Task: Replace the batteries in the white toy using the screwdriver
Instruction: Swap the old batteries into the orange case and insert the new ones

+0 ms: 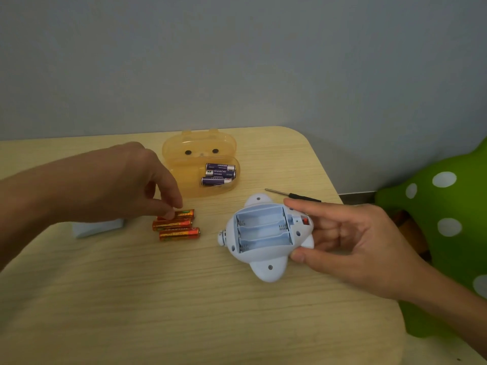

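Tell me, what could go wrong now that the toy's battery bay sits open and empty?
1. Mix-up: three orange batteries lie loose on the wooden table while three purple batteries sit in the orange plastic case; old and new could be confused.
2. The left hand touches only the rearmost orange battery; the others might roll.
3. The white plastic toy, held by the right hand, shows springs; a battery could go in reversed.
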